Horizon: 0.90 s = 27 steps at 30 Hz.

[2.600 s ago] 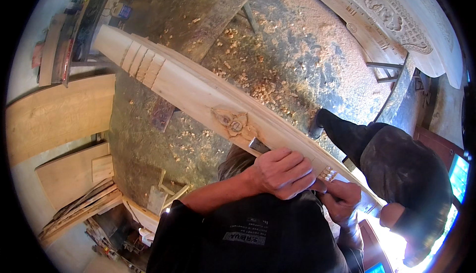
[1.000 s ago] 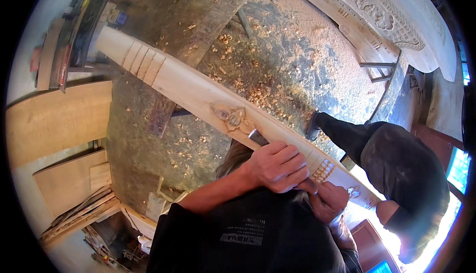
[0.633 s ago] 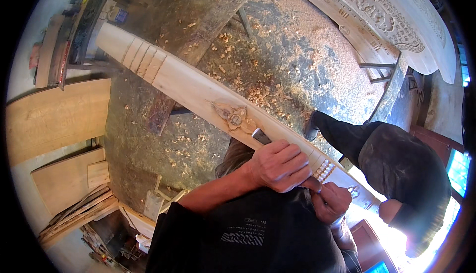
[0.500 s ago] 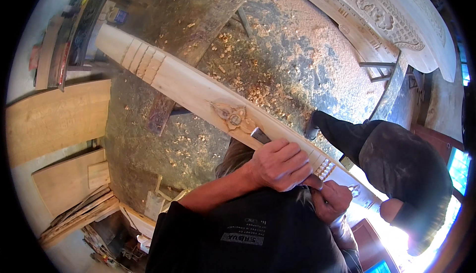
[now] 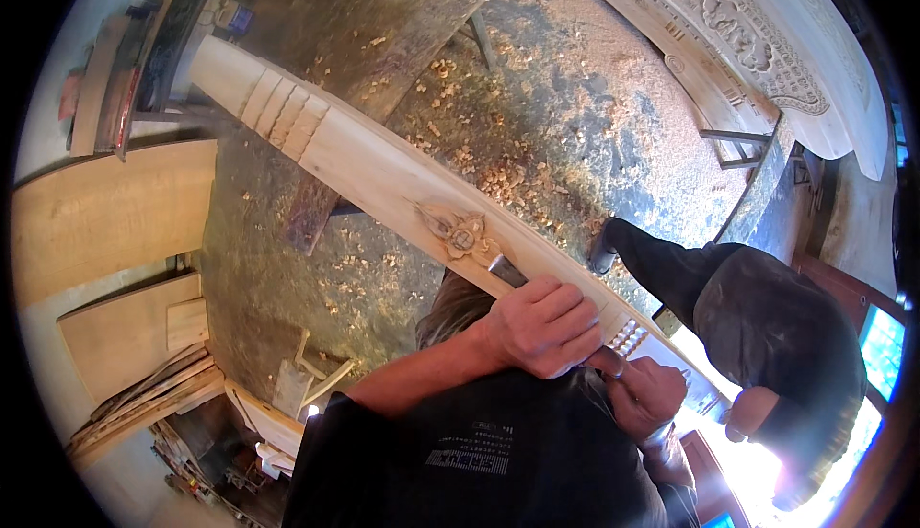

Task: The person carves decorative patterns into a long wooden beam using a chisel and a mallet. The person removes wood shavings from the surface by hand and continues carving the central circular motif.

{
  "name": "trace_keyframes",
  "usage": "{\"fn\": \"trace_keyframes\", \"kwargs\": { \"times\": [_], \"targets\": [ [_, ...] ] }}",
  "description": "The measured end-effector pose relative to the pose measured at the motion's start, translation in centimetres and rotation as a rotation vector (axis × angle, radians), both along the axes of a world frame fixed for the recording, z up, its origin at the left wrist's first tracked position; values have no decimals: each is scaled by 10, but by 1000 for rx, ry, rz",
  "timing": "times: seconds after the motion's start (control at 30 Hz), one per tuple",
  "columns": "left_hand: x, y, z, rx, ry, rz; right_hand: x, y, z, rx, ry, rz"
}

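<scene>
A long pale wooden board (image 5: 367,173) runs diagonally across the view, with stepped cuts toward its upper left end and a carved floral motif (image 5: 465,236) near its middle. A flat steel chisel (image 5: 507,269) lies angled over the board, its blade beside the motif. My left hand (image 5: 541,327) is closed round it behind the blade, over the board's near edge. Further back, my right hand (image 5: 647,394) is closed on the chisel's handle, close to my body. A row of small beaded carving (image 5: 628,339) shows on the board beyond my hands.
Another person (image 5: 781,327) in dark clothes bends at the board's right end. A large carved panel (image 5: 747,34) rests on trestles at upper right. Plywood sheets (image 5: 110,221) lean at left beside stacked offcuts (image 5: 144,403). A tool bench (image 5: 163,39) stands at upper left; shavings litter the floor.
Both hands and the chisel have shifted only a little, staying beside the motif. The board's left end sits slightly higher in the view. The other person remains bent at the right, slightly shifted.
</scene>
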<state>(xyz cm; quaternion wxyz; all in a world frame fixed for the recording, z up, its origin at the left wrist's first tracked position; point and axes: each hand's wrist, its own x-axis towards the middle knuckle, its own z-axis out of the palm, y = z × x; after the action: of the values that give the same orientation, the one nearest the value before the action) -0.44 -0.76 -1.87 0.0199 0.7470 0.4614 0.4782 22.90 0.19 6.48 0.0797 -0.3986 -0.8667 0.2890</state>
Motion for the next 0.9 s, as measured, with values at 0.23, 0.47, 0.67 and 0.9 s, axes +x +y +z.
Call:
{"fn": "trace_keyframes", "kwargs": {
  "times": [0.23, 0.47, 0.67, 0.9],
  "targets": [
    [-1, 2, 7, -50, 11, -12, 0, 2, -5, -12, 43, -16],
    [3, 6, 12, -79, 36, 59, -12, 13, -10, -4, 118, -53],
    [3, 6, 14, -142, 78, 83, -7, 18, -23, -3, 163, -13],
    [3, 6, 10, -99, 76, 123, -15, 24, -32, 29, 225, 59]
  ]
}}
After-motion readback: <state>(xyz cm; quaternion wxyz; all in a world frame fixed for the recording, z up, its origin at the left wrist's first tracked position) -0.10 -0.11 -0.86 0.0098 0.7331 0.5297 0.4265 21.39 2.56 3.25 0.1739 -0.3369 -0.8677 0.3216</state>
